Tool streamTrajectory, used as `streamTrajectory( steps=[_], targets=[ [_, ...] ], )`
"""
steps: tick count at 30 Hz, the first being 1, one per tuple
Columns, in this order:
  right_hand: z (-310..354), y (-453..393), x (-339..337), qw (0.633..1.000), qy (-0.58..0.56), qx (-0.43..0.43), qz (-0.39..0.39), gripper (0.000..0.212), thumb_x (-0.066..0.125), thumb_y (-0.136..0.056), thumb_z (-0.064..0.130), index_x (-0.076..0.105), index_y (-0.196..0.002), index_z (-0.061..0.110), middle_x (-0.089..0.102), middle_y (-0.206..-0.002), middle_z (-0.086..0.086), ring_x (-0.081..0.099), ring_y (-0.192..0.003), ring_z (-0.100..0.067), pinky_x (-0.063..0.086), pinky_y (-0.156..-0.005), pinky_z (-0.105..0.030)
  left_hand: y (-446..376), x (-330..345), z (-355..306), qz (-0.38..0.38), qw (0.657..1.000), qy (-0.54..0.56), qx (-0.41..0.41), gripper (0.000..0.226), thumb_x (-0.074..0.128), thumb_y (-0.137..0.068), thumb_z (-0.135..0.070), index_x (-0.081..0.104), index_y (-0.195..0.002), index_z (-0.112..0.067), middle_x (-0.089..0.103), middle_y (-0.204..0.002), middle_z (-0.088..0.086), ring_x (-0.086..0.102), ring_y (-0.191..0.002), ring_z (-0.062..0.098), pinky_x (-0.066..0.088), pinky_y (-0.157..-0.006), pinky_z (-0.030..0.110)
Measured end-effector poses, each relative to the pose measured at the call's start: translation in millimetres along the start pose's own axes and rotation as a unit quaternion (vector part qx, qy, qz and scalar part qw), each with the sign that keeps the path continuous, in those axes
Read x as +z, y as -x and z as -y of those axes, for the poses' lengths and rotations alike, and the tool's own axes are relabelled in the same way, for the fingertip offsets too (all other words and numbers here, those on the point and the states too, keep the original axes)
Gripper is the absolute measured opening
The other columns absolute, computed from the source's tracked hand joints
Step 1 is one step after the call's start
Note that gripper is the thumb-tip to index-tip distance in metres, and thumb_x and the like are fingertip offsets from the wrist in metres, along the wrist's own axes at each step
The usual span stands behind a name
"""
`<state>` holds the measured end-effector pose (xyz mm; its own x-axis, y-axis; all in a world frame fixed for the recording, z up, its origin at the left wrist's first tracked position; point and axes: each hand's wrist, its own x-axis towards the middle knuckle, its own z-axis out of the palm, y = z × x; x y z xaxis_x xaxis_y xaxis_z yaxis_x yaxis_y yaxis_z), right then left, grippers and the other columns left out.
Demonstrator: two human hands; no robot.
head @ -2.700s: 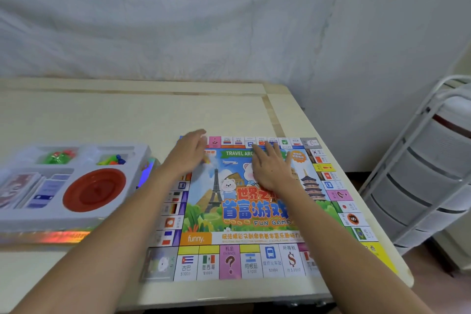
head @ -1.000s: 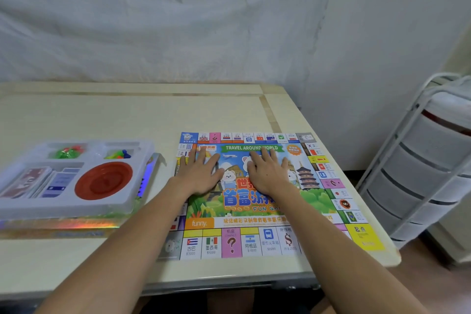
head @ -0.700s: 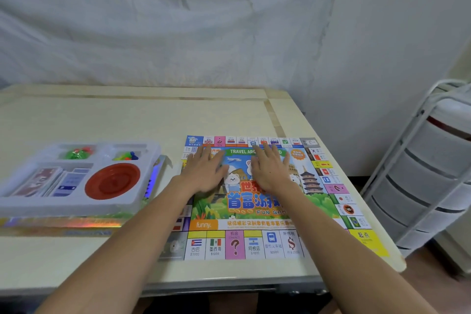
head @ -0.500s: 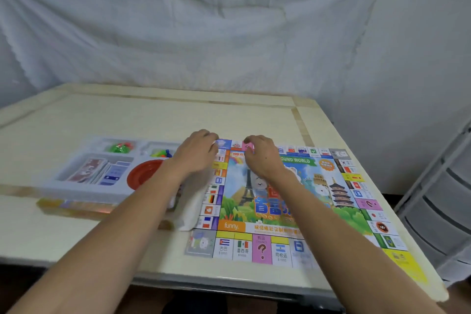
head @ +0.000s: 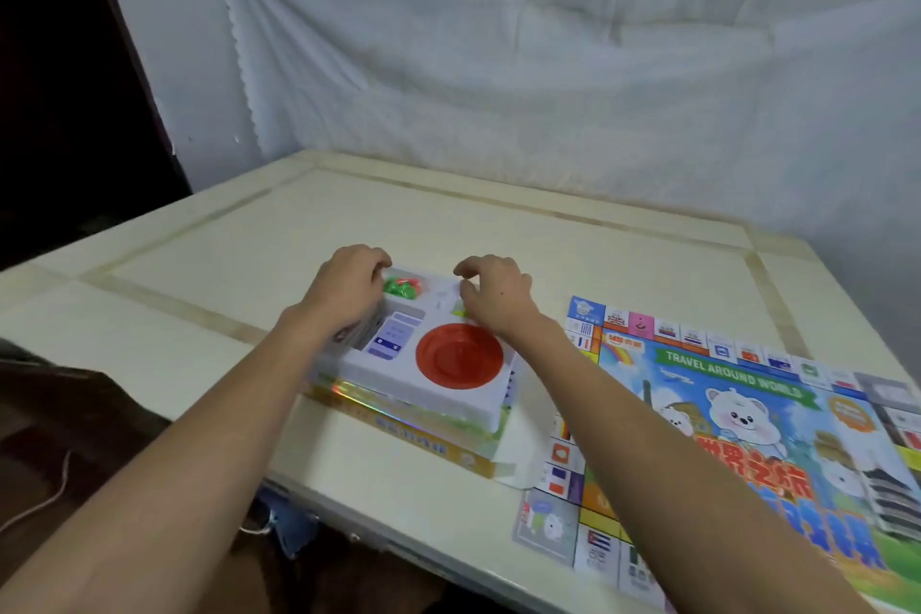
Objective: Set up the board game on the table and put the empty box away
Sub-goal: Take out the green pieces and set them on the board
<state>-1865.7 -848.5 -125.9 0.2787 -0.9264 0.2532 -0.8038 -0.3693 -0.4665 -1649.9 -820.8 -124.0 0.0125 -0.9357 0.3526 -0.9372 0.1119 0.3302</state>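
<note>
Two hands (head: 349,289) (head: 493,292) over one tray (head: 398,369), one board (head: 747,414).

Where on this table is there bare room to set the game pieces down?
Bare table lies beyond the white tray, toward the back wall, and left of the tray. It is crowded where the tray meets the game board, under both hands.

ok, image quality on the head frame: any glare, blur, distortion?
Head view: soft overall, slight motion blur; iridescent glare streak on the box edge; wide-angle bending of the table edge; dark, underexposed upper-left corner; game board cropped at right.
</note>
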Motion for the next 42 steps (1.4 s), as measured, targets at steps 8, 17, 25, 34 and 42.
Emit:
streamTrajectory(
  steps=[8,17,25,34,42],
  targets=[
    [47.9,-47.8,35.7,0.977,0.179,-0.070,0.093,0.029,0.050,-0.096,0.029,0.067,-0.120,0.031,0.063,-0.122,-0.002,0.049,-0.117,-0.029,0.031,-0.092,-0.042,-11.2,14.7,22.0,0.035,0.997,-0.047,-0.048,0.031,0.046,-0.095,-0.015,0.066,-0.119,-0.021,0.067,-0.122,0.005,0.051,-0.118,0.032,0.040,-0.091,0.044],
    [55.0,-56.9,18.2,0.988,0.088,-0.116,-0.048,0.023,0.055,-0.085,0.009,0.072,-0.090,0.023,0.067,-0.097,0.001,0.055,-0.101,-0.024,0.024,-0.075,-0.035,-17.7,-0.5,25.9,0.025,0.997,0.047,-0.052,0.033,0.038,-0.101,-0.039,0.066,-0.102,-0.022,0.070,-0.101,0.002,0.057,-0.101,0.030,0.040,-0.085,0.042],
    [-4.2,-8.2,-54.3,0.976,-0.136,-0.082,-0.147,0.014,0.071,-0.083,0.016,0.073,-0.097,0.015,0.061,-0.099,-0.005,0.063,-0.080,-0.019,0.050,-0.082,-0.031,-14.2,-4.3,-75.9,0.048,0.887,0.456,-0.050,0.013,0.064,-0.094,-0.013,0.063,-0.107,-0.014,0.075,-0.082,0.004,0.073,-0.072,0.016,0.053,-0.067,0.029],
    [-114.0,114.9,-124.7,0.896,-0.385,0.168,-0.143,0.012,0.061,-0.093,0.005,0.072,-0.098,0.005,0.072,-0.083,-0.007,0.070,-0.062,-0.015,0.048,-0.051,-0.019,5.7,61.5,-212.5,0.114,0.840,0.528,-0.037,0.021,0.061,-0.095,-0.005,0.057,-0.115,-0.009,0.072,-0.081,0.009,0.070,-0.064,0.012,0.052,-0.055,0.021],
    [-181.7,178.5,-159.6,0.898,-0.349,0.199,-0.178,0.014,0.072,-0.086,0.009,0.074,-0.099,0.007,0.074,-0.078,-0.006,0.070,-0.068,-0.007,0.051,-0.061,-0.016,21.9,113.2,-302.2,0.148,0.884,0.443,-0.021,0.015,0.068,-0.090,-0.020,0.061,-0.104,-0.018,0.061,-0.091,0.000,0.061,-0.076,0.017,0.049,-0.059,0.027]
  ],
)
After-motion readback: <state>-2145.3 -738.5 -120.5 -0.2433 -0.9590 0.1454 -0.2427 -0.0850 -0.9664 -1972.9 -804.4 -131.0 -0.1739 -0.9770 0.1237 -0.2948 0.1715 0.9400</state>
